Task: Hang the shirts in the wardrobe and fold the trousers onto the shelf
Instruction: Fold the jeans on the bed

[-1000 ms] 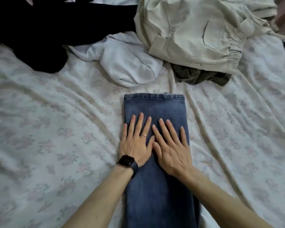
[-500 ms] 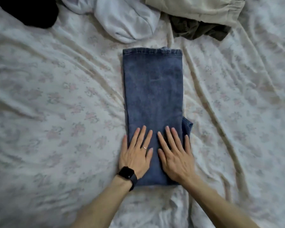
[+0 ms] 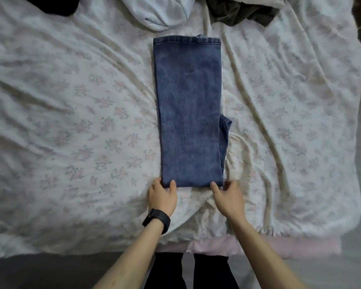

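- The left hand (image 3: pixel 162 197), a watch (image 3: pixel 156 221) at its wrist, pinches the near left corner of the jeans (image 3: pixel 189 111), with the thumb on top and the fingers tucked at the edge.
- The jeans lie flat on the sheet (image 3: pixel 71 122) as a long folded strip running straight ahead from both hands. A lower layer juts out along the right edge, ahead of the right hand.
- The right hand (image 3: pixel 227 198) pinches the near right corner in the same way.
- The step in hand is probably lifting the near end to fold it forward. Each pinch should take every layer, and the corners should stay level. Tucking in the jutting flap first keeps the fold from going lopsided. The end is then carried ahead to meet the far hem.
- Half a second earlier both palms lay flat on the denim with straight fingers. They have since drawn back to the near edge and closed on its corners.
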